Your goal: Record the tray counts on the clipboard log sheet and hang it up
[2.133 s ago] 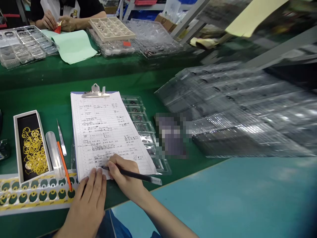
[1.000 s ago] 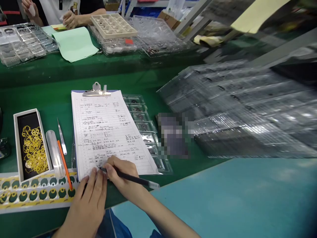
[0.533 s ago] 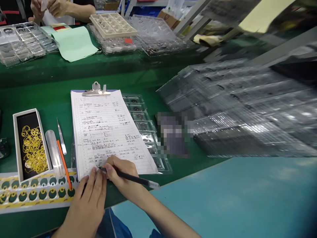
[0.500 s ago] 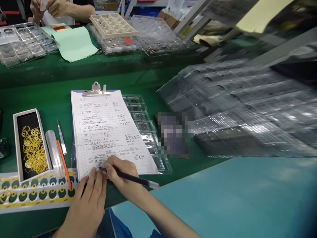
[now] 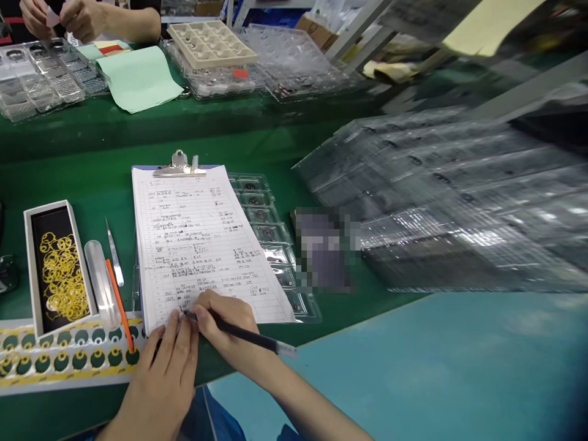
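head view: right hand [image 5: 229, 334] gripping pen [image 5: 243, 332] on sheet [image 5: 197, 233], left hand [image 5: 160, 386] flat, empty.

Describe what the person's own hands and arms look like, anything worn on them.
Both are bare: the left hand and right hand wear no gloves, rings or finger cots, and no watch or wrist strap shows. The right forearm is uncovered as far as the picture's edge, with no sleeve in sight. Fingernails are short and unpainted.
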Motion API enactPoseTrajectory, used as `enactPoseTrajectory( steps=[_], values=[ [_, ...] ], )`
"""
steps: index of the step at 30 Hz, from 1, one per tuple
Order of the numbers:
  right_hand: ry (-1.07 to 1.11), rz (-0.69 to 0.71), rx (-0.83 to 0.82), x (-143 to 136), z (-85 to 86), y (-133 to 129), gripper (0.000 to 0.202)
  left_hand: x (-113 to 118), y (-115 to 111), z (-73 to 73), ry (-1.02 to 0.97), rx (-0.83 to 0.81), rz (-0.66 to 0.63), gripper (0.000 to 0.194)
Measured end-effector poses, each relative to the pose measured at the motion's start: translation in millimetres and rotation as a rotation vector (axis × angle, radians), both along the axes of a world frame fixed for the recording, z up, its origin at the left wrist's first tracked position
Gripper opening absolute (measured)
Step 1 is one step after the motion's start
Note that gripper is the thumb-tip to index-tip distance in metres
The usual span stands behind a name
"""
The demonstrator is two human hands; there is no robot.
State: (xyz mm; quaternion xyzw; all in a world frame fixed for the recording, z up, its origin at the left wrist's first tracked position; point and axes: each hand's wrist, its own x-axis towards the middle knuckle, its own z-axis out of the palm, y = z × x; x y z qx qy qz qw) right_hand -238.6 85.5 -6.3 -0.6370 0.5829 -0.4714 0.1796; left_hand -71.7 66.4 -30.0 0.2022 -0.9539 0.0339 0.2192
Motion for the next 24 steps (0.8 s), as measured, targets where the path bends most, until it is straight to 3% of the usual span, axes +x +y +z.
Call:
enactPoseTrajectory(
  steps=[24],
  values=[
    [0.012,0.020,-0.044,-1.7,-1.9,-1.2,0.023,1.4,1.5,2.2,0.010,0.025,-0.011,0.039]
  ],
)
